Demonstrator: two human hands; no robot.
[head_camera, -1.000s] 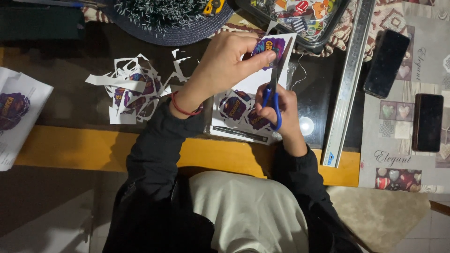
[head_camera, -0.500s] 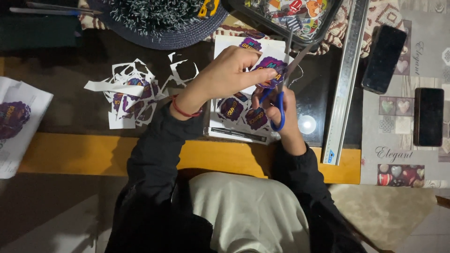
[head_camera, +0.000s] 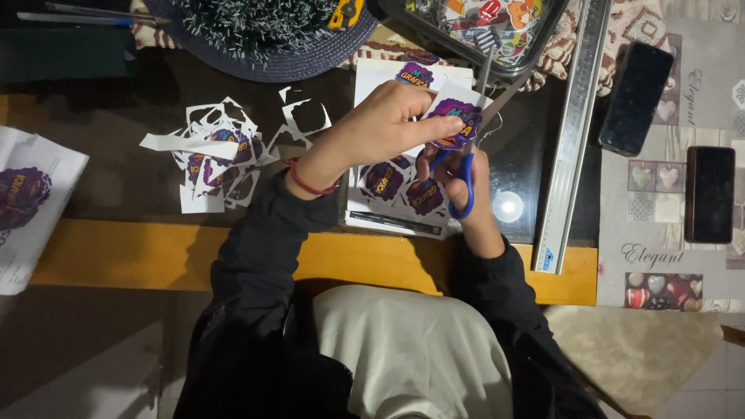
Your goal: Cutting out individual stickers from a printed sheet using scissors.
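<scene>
My left hand (head_camera: 384,128) pinches a small purple sticker piece (head_camera: 456,116) between thumb and fingers. My right hand (head_camera: 466,194) grips blue-handled scissors (head_camera: 468,167), whose blades stand apart and reach up around the piece's right edge. Under both hands lies a white sticker sheet (head_camera: 396,194) with several purple stickers printed on it. A red band sits on my left wrist.
A heap of cut paper scraps (head_camera: 221,151) lies to the left. A long metal ruler (head_camera: 573,132) lies on the right, with two dark phones (head_camera: 635,97) beyond it. A tray of stickers (head_camera: 497,23) and a dark round hat (head_camera: 264,35) sit at the back. Another printed sheet (head_camera: 31,202) is far left.
The cut-out piece has turned in my left hand and come away from the sheet. The scissors have moved up and their blades have opened around its right edge.
</scene>
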